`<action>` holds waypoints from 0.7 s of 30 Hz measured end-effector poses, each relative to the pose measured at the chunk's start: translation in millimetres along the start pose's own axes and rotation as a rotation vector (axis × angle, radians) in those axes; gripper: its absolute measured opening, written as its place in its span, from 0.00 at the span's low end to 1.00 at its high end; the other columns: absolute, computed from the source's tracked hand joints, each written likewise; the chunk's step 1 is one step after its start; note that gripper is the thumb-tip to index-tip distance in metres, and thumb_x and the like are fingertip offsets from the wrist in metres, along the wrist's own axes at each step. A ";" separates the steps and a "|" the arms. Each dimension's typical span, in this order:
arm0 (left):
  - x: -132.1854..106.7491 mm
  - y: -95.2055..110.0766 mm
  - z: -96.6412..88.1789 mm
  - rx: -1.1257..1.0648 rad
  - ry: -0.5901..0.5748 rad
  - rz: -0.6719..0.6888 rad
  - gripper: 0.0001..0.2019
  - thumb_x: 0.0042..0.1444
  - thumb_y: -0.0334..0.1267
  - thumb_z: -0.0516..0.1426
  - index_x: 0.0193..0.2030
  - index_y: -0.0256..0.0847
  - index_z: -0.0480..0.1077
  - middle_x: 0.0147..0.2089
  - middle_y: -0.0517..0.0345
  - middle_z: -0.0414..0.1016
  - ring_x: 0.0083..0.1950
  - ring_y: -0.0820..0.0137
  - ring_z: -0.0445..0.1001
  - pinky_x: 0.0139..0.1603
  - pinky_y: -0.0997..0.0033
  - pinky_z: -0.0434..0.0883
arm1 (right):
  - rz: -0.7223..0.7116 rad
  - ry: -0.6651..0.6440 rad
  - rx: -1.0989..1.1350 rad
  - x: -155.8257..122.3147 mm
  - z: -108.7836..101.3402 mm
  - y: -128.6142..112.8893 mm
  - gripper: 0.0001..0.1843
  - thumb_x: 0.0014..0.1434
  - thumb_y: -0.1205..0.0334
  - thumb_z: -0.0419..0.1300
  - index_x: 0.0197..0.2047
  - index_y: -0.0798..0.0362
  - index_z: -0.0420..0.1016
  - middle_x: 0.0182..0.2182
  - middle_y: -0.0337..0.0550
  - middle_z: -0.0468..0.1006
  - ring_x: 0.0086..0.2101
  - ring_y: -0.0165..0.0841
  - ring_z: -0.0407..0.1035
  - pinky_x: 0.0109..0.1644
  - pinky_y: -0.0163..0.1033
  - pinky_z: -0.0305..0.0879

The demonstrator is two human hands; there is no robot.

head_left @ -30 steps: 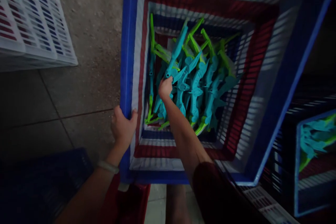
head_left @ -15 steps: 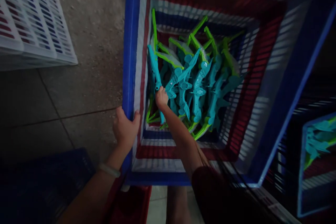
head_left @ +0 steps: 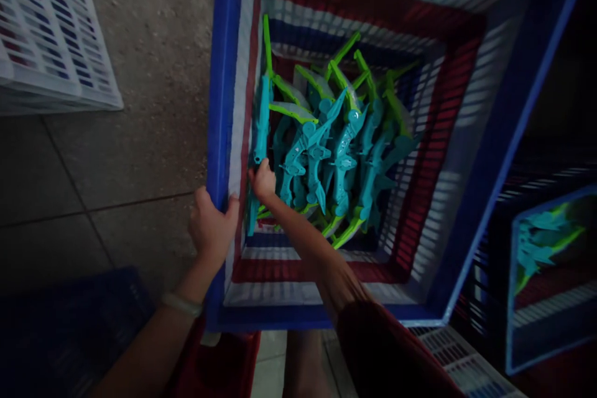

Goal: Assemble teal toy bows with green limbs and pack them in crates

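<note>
A tall stack of slotted crates with a blue top rim (head_left: 219, 106) stands in front of me. At its bottom lies a pile of teal and green plastic toy pieces (head_left: 336, 149). My left hand (head_left: 211, 227) grips the crate's blue left rim, fingers curled over the edge. My right hand (head_left: 262, 180) reaches deep inside and is closed on a long teal piece (head_left: 261, 118) that stands against the left inner wall.
A white slotted crate (head_left: 46, 43) sits on the concrete floor at upper left. A dark blue crate (head_left: 69, 329) lies at lower left. Another crate with teal pieces (head_left: 545, 249) stands at right. A red object (head_left: 219, 360) sits below the stack.
My right hand has carried the teal piece from the middle of the pile leftwards to the crate's left inner wall. The left hand has kept its grip on the rim.
</note>
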State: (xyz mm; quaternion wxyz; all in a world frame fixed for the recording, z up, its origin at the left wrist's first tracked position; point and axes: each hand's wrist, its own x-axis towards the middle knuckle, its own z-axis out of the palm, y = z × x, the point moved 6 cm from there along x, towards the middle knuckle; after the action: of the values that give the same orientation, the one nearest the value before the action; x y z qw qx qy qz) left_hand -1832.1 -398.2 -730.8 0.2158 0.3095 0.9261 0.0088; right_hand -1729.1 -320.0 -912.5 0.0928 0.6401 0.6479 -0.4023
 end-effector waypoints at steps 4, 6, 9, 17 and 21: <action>-1.6 3.3 -2.8 0.012 0.007 -0.003 0.25 0.57 0.49 0.58 0.57 0.37 0.65 0.48 0.39 0.77 0.51 0.42 0.77 0.50 0.46 0.73 | -0.019 0.005 0.021 -70.4 -8.6 7.1 0.16 0.69 0.56 0.52 0.53 0.58 0.63 0.42 0.53 0.81 0.38 0.40 0.79 0.41 0.40 0.71; -1.6 4.6 -4.4 0.028 0.007 -0.008 0.25 0.57 0.49 0.58 0.57 0.35 0.65 0.48 0.38 0.77 0.51 0.42 0.77 0.50 0.46 0.73 | -0.053 0.011 0.041 -107.4 -19.8 15.2 0.18 0.66 0.56 0.55 0.55 0.58 0.64 0.40 0.52 0.81 0.37 0.41 0.79 0.41 0.40 0.72; -0.9 5.1 -5.6 0.028 0.015 -0.006 0.25 0.57 0.49 0.58 0.57 0.35 0.65 0.48 0.37 0.78 0.50 0.42 0.78 0.50 0.47 0.73 | -0.100 0.022 0.073 -151.4 -45.0 28.7 0.23 0.61 0.56 0.59 0.57 0.58 0.65 0.38 0.52 0.82 0.37 0.43 0.79 0.41 0.41 0.73; -1.1 5.6 -7.7 0.023 0.019 -0.036 0.26 0.56 0.50 0.59 0.56 0.37 0.65 0.46 0.41 0.79 0.48 0.43 0.78 0.48 0.49 0.73 | -0.211 0.123 0.111 -183.6 -122.3 36.2 0.17 0.63 0.54 0.55 0.53 0.52 0.66 0.36 0.49 0.81 0.34 0.43 0.79 0.38 0.42 0.73; -0.8 8.2 -9.5 0.048 0.026 -0.048 0.25 0.56 0.50 0.59 0.56 0.36 0.67 0.46 0.38 0.79 0.48 0.43 0.79 0.48 0.49 0.74 | -0.127 0.014 0.053 -121.9 -116.0 6.7 0.16 0.67 0.54 0.53 0.53 0.56 0.65 0.34 0.48 0.81 0.33 0.42 0.78 0.36 0.40 0.71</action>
State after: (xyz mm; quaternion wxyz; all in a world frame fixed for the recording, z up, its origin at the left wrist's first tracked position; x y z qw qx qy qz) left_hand -1830.8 -390.9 -720.7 0.1962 0.2922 0.9359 -0.0144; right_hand -1657.4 -338.8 -761.4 0.0454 0.6027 0.6769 -0.4201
